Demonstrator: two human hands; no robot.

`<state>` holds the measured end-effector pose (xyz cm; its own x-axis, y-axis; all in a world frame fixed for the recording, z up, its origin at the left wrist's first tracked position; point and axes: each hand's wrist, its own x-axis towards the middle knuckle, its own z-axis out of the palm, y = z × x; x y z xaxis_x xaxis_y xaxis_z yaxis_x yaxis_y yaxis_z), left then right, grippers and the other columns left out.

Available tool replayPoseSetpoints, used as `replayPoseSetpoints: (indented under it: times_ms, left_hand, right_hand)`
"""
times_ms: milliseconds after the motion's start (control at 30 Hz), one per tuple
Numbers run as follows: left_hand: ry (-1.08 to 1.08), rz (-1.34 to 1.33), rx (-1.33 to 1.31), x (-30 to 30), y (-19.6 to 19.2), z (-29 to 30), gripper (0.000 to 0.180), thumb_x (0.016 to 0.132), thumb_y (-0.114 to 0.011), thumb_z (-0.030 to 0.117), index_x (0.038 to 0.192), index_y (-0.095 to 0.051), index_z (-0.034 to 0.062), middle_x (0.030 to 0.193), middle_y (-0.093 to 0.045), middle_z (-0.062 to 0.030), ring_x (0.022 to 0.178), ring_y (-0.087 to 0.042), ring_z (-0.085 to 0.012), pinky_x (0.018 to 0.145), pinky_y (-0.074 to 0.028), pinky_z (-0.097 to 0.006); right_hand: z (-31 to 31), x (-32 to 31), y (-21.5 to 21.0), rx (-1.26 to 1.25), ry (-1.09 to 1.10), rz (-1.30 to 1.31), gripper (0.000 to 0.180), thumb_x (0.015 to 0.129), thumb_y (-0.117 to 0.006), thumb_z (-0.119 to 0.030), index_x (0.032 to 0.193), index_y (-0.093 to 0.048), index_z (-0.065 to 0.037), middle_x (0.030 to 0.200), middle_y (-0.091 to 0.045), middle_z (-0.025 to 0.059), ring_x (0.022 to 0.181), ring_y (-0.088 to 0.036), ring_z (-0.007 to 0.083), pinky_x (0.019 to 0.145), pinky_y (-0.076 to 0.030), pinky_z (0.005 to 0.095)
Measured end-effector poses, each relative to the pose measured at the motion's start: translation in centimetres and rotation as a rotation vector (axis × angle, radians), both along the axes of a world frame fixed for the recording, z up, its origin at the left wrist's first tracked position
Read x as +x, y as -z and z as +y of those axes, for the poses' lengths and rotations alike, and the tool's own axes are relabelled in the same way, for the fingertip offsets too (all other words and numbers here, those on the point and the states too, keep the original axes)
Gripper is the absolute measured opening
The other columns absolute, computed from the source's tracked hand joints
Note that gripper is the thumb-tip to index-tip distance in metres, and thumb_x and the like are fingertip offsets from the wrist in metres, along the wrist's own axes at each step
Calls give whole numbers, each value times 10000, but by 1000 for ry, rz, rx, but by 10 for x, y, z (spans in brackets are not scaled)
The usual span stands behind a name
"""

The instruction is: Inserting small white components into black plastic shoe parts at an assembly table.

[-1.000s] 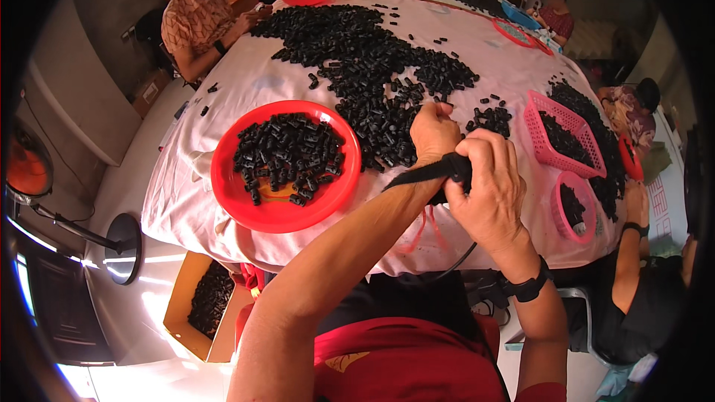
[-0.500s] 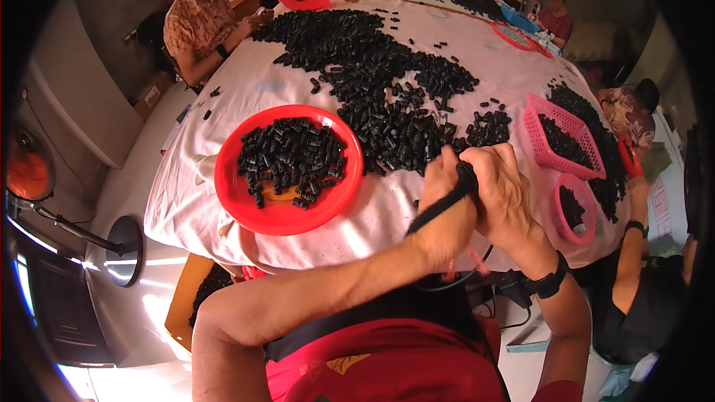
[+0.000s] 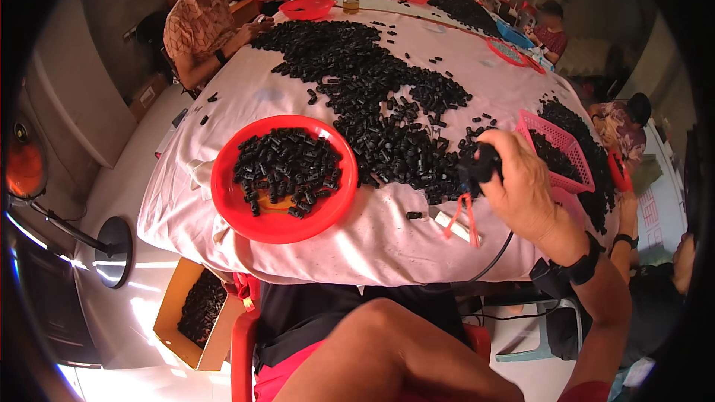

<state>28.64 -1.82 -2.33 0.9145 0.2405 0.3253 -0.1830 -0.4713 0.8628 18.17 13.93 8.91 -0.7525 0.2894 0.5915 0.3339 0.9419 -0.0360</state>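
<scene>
My right hand (image 3: pixel 525 186) is raised over the near right part of the cloth-covered table (image 3: pixel 387 253). Its thumb and fingers are closed round a bunched black strap (image 3: pixel 480 165). A pinkish-red loop (image 3: pixel 468 216) dangles below that strap, in front of a small white bar (image 3: pixel 456 227) on the cloth. My left arm (image 3: pixel 380 327) is bent across the lower edge, and its hand is out of view. Just left of my right hand spreads a large pile of small black cylindrical parts (image 3: pixel 395 141). A red round tray (image 3: pixel 283 234) with similar parts stands further left.
A pink basket (image 3: pixel 570 141) stands to the right beside another black pile (image 3: pixel 588 193). A black cable (image 3: pixel 495 268) crosses the near table edge. An open cardboard box (image 3: pixel 179 327) and a fan (image 3: pixel 30 156) stand at the left. Several people sit round the table.
My two hands were together at the strap, which ran across my left wrist. Now my left hand has left the view, and my right hand holds the strap further right.
</scene>
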Motion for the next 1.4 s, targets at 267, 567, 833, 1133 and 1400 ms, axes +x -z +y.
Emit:
replayPoseSetpoints:
  times_ms: [267, 567, 833, 1133, 1400]
  left_hand:
    - [65, 24, -31, 24, 13, -13, 303, 831, -592, 281, 850, -725, 10, 846, -692, -230, 797, -690, -334, 738, -504, -487]
    - [73, 44, -31, 23, 19, -17, 300, 830, -591, 277, 843, -722, 7, 840, -689, -229, 791, -687, -333, 733, -503, -485]
    - [24, 58, -46, 18, 26, -10, 298, 829, -591, 274, 837, -719, 5, 834, -687, -229, 785, -683, -332, 728, -502, -483]
    - [59, 53, -28, 20, 25, -15, 296, 828, -590, 271, 829, -715, 3, 827, -684, -228, 778, -679, -331, 724, -500, -481]
    - [86, 44, -52, 29, 27, -23, 294, 827, -589, 268, 823, -712, 1, 821, -682, -228, 772, -676, -331, 719, -499, -479]
  right_hand:
    - [-33, 13, 29, -190, -107, 3, 291, 782, -632, -43, 1055, -537, -67, 868, -609, 111, 825, -596, 329, 691, -494, 434]
    - [-55, 22, 34, -273, -157, -12, 309, 771, -652, -35, 1052, -528, -71, 829, -598, 93, 805, -592, 314, 659, -500, 428]
    - [-37, 20, 42, -260, -153, 14, 327, 767, -639, -16, 1075, -536, -58, 851, -602, 112, 807, -597, 323, 671, -495, 429]
    - [-26, 53, 53, -263, -40, -12, 382, 774, -622, -4, 1138, -518, -54, 891, -595, 144, 825, -594, 344, 685, -487, 438]
    - [-24, 62, 59, -353, -7, 3, 367, 812, -612, -23, 1162, -504, -49, 904, -580, 156, 833, -588, 350, 695, -474, 440]
